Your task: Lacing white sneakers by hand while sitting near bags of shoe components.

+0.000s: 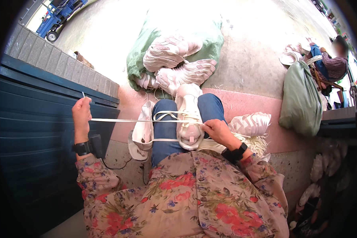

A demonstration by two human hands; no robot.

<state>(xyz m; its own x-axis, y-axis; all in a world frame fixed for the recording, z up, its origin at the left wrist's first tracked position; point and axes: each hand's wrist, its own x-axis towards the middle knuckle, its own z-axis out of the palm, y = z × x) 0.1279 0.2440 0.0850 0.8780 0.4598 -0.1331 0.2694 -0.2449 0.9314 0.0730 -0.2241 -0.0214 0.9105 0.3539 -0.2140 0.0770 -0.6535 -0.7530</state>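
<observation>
A pale pink-white sneaker (190,107) rests between my thighs, its heel with a pull tab toward me. Cream shoelace (137,120) stretches taut from it across my left thigh. Out to the left, my left hand (81,114) is closed on that lace, and its tip sticks up above the fingers. My right hand (217,130) pinches the lace at the right side of the sneaker. Another white shoe (143,125) hangs beside my left thigh, with loops of lace running from the sneaker toward it.
A green sack (137,59) spilling stacked shoe uppers (186,75) stands ahead. More uppers (250,123) and a bundle of cream laces (258,145) lie at my right. A full green sack (301,99) and a seated person (335,67) are farther right. A dark blue door (47,131) borders my left.
</observation>
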